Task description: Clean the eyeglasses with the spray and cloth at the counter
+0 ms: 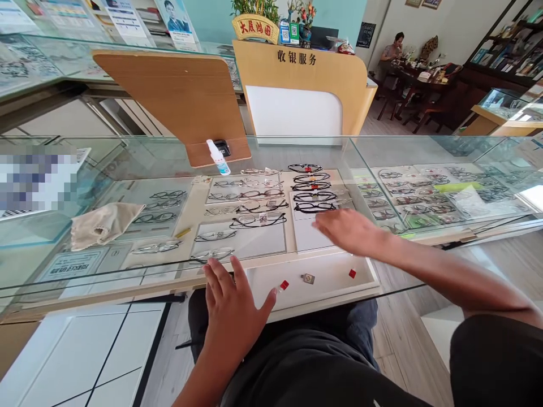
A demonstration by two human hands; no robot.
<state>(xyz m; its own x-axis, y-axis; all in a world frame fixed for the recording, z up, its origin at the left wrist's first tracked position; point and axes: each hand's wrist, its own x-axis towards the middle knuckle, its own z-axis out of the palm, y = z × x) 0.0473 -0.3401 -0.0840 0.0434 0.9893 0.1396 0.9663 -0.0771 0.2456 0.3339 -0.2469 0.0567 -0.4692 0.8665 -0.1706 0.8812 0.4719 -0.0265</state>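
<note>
Left hand [229, 302] — fingers wide apart, thumb near red tag [284, 284]; right hand [350, 230] (blurred) — grip unclear.

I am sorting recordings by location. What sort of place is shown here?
Most likely an eyewear shop: rows of eyeglass frames lie in a glass display case, and the wooden counter beyond is marked for cashier service.

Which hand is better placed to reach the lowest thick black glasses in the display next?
Probably the right hand: it is close by the black glasses, its fingertips just below them in view. The left hand is farther off, its thumb beside a red tag.
</note>
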